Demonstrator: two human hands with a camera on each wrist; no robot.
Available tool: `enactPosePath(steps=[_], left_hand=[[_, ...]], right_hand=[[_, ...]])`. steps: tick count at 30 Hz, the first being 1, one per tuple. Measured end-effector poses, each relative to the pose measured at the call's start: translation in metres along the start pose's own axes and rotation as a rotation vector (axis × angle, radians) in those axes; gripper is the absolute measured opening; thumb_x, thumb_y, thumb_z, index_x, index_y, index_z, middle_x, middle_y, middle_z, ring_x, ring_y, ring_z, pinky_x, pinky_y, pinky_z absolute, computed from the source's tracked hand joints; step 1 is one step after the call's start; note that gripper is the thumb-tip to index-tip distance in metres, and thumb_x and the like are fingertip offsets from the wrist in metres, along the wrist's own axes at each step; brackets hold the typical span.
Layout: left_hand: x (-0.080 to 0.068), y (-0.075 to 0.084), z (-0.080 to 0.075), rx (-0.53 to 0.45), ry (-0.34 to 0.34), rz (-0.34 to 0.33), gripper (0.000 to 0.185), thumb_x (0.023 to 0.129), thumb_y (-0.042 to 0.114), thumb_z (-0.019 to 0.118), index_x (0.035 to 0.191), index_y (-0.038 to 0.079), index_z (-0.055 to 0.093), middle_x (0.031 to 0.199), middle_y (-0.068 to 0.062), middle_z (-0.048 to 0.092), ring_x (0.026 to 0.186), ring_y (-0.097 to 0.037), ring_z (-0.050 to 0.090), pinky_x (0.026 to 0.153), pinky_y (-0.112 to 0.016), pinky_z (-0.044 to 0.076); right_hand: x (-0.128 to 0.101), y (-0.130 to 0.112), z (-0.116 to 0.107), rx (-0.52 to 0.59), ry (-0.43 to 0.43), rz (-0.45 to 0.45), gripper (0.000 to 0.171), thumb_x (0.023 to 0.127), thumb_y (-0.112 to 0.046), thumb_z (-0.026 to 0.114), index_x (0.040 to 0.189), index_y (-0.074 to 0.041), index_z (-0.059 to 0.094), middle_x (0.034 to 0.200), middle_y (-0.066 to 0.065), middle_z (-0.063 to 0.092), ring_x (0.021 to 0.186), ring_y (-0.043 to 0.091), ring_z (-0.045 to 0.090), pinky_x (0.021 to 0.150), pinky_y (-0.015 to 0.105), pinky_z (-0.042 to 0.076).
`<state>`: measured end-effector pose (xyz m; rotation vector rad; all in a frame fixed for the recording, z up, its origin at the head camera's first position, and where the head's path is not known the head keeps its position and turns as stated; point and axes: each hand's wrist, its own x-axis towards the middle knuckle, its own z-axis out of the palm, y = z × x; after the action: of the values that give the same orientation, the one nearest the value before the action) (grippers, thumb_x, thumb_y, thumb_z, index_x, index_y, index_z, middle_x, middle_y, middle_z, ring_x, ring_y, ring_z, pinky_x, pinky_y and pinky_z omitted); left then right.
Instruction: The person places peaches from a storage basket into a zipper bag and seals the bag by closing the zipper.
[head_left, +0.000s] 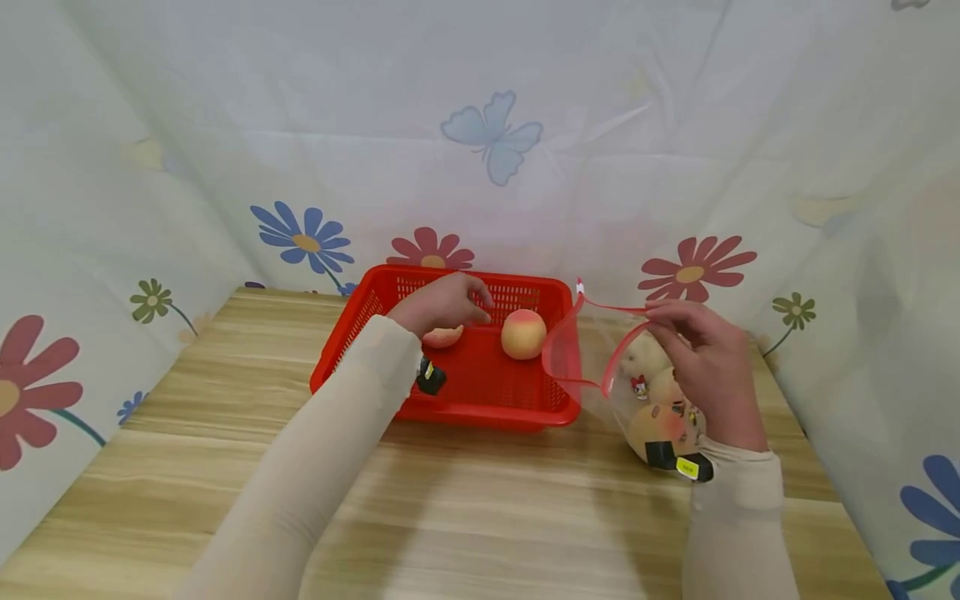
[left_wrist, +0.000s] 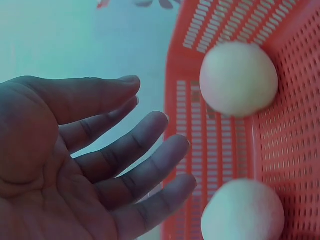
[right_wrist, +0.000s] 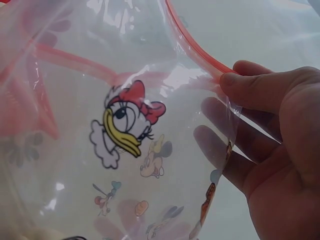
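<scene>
Clearly soft, light peach [head_left: 442,337] – left hand [head_left: 442,304] over it, fingers [left_wrist: 145,135] spread, holding nothing; cup gently. Right hand [head_left: 708,367] pinches thin, floppy bag [head_left: 600,350] rim – slippery

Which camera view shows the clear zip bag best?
The head view: the whole bag, its red-rimmed mouth held open by the right hand. The right wrist view shows only its printed wall; the left wrist view shows none.

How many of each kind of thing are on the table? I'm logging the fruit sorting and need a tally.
Peaches in the red basket: 2 ()
Peaches in the clear bag: at least 3 ()
Red basket: 1
Clear bag: 1
Total: at least 7
</scene>
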<state>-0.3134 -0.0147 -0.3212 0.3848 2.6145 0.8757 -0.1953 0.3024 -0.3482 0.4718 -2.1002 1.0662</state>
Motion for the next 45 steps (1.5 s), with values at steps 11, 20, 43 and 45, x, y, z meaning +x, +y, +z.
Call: enactPosePath(steps=[11, 20, 43, 45], left_hand=[[-0.002, -0.03, -0.012, 0.038, 0.017, -0.028, 0.029, 0.086, 0.022, 0.072, 0.114, 0.022, 0.063, 0.111, 0.001, 0.064, 0.104, -0.025, 0.058, 0.093, -0.042, 0.054], [-0.006, -0.045, -0.023, -0.036, 0.015, -0.123, 0.036, 0.088, 0.023, 0.07, 0.122, 0.02, 0.06, 0.12, -0.001, 0.057, 0.114, -0.027, 0.049, 0.095, -0.046, 0.052], [-0.004, -0.075, -0.026, -0.034, -0.004, -0.301, 0.038, 0.083, 0.018, 0.074, 0.12, 0.015, 0.064, 0.119, -0.006, 0.061, 0.109, -0.028, 0.052, 0.096, -0.049, 0.05], [-0.006, -0.076, -0.025, -0.087, -0.006, -0.345, 0.037, 0.08, 0.017, 0.075, 0.116, 0.014, 0.066, 0.117, -0.007, 0.061, 0.108, -0.028, 0.051, 0.092, -0.047, 0.052]], right_hand=[[-0.001, -0.001, 0.004, 0.005, -0.011, -0.01, 0.025, 0.08, 0.004, 0.073, 0.103, -0.006, 0.073, 0.094, 0.01, 0.071, 0.084, -0.006, 0.061, 0.083, 0.006, 0.048], [-0.004, -0.001, 0.003, -0.01, -0.014, 0.003, 0.024, 0.081, 0.004, 0.071, 0.104, -0.005, 0.073, 0.097, 0.008, 0.071, 0.087, -0.009, 0.061, 0.083, 0.005, 0.048], [-0.001, -0.004, 0.004, -0.005, -0.031, -0.003, 0.026, 0.082, 0.004, 0.071, 0.107, -0.005, 0.072, 0.099, 0.01, 0.071, 0.089, -0.011, 0.061, 0.086, 0.005, 0.047], [-0.001, -0.005, 0.004, -0.005, -0.033, -0.004, 0.027, 0.082, 0.004, 0.071, 0.107, -0.006, 0.072, 0.099, 0.01, 0.071, 0.089, -0.011, 0.061, 0.086, 0.005, 0.047]])
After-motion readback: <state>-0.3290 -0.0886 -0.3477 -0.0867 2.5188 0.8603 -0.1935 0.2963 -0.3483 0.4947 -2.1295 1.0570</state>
